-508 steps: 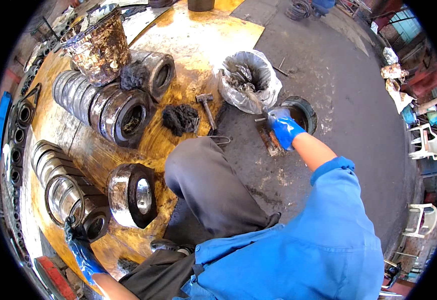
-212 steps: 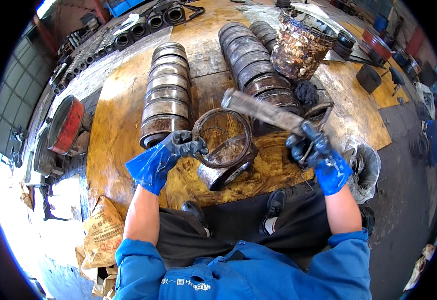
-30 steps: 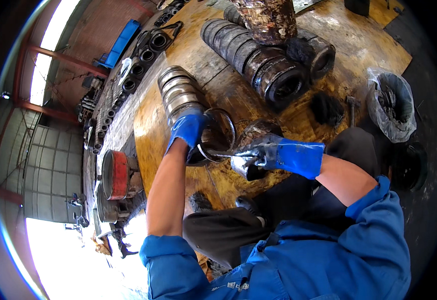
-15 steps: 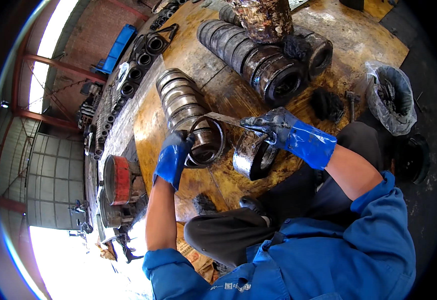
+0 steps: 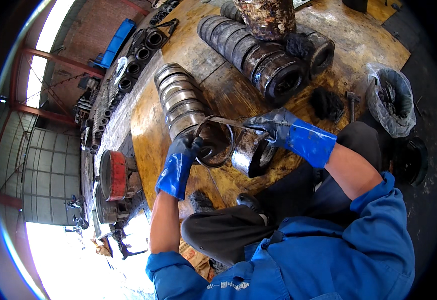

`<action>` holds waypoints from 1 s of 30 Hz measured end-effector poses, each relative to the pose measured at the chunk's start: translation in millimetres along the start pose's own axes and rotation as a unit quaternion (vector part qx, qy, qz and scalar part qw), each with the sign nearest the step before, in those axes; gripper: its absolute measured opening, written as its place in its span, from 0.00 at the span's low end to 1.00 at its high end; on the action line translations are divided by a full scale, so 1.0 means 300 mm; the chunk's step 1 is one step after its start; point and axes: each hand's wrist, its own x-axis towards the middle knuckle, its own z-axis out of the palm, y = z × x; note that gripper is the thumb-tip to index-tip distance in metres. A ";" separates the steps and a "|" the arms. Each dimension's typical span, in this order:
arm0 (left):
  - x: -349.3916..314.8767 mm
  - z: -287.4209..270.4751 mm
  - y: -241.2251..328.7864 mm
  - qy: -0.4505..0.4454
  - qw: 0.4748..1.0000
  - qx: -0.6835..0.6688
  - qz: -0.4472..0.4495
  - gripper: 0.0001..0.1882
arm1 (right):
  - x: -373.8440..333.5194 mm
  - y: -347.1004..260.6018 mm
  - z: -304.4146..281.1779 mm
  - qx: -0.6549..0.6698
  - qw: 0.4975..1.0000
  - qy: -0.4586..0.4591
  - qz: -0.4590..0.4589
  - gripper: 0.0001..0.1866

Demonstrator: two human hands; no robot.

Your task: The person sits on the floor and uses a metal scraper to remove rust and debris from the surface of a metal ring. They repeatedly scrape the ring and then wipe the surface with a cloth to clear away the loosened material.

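In blue rubber gloves with dark, greasy fingers, I hold a thin metal ring [image 5: 232, 142] above the work board. My left hand [image 5: 184, 149] is closed on the ring's left side. A flat metal scraper strip [image 5: 227, 121] is pinched in my right hand [image 5: 274, 126], its far end at the ring's upper edge. Behind the ring lies a row of shiny metal rings [image 5: 177, 95] on its side. One thick, wet-looking metal ring [image 5: 246, 160] rests tilted just below my right hand.
A darker row of greasy rings [image 5: 251, 52] lies farther back, beside a grimy bucket [image 5: 268, 20]. To the right are black steel-wool-like wads [image 5: 327, 105], a hammer [image 5: 352, 105] and a plastic-lined bin [image 5: 403, 107]. A red drum-like part [image 5: 113, 175] stands left.
My left hand has moved slightly down and right with the thin ring, which is now tipped differently. The scraper strip stays at the ring's upper edge.
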 end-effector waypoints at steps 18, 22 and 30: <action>-0.011 0.084 -0.373 0.211 0.944 -0.254 -0.026 0.15 | 0.015 -0.171 0.054 0.007 0.992 0.015 0.126 0.14; -0.029 0.130 -0.401 0.264 0.921 -0.287 -0.021 0.14 | 0.027 -0.189 0.129 0.197 0.947 0.045 0.250 0.13; -0.036 0.183 -0.364 0.330 0.889 -0.317 0.025 0.11 | 0.068 0.071 0.237 0.445 0.781 0.103 0.426 0.14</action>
